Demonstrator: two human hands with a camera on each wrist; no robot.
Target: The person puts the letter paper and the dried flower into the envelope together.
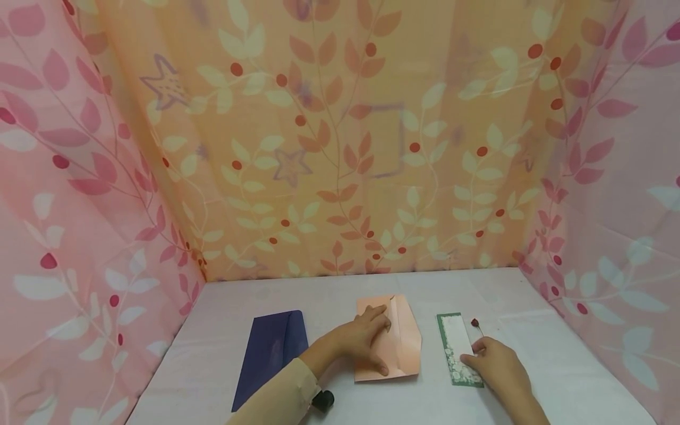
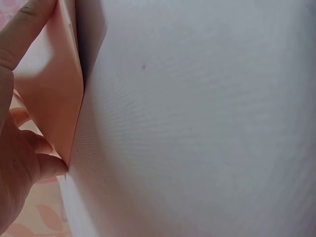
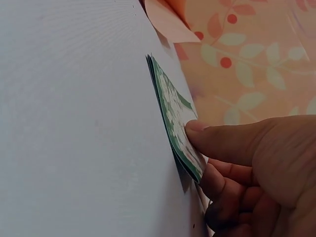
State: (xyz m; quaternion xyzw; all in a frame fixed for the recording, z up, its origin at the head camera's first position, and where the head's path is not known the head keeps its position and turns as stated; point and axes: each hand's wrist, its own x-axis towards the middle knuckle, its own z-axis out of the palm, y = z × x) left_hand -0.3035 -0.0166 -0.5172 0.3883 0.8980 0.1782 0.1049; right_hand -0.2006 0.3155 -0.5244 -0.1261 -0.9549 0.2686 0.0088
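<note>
My left hand (image 1: pixel 366 336) rests with spread fingers on a peach envelope (image 1: pixel 409 342), its flap unfolded to the right. In the left wrist view the envelope (image 2: pixel 59 98) bulges up from the table under the thumb and fingers. My right hand (image 1: pixel 499 363) pinches the right edge of a folded card (image 1: pixel 454 330) with a green border and white flower print. The right wrist view shows the thumb on the face of the card (image 3: pixel 170 103) and curled fingers at its edge. Just above that hand, a small dark red flower (image 1: pixel 475 323) sticks up on a thin stem.
A dark blue envelope (image 1: pixel 271 342) lies left of the peach one, partly under my left forearm. A black rounded object (image 1: pixel 323 401) shows beside the left sleeve. Floral curtains (image 1: pixel 340 147) enclose the white-covered table (image 1: pixel 329 289) at the back and sides.
</note>
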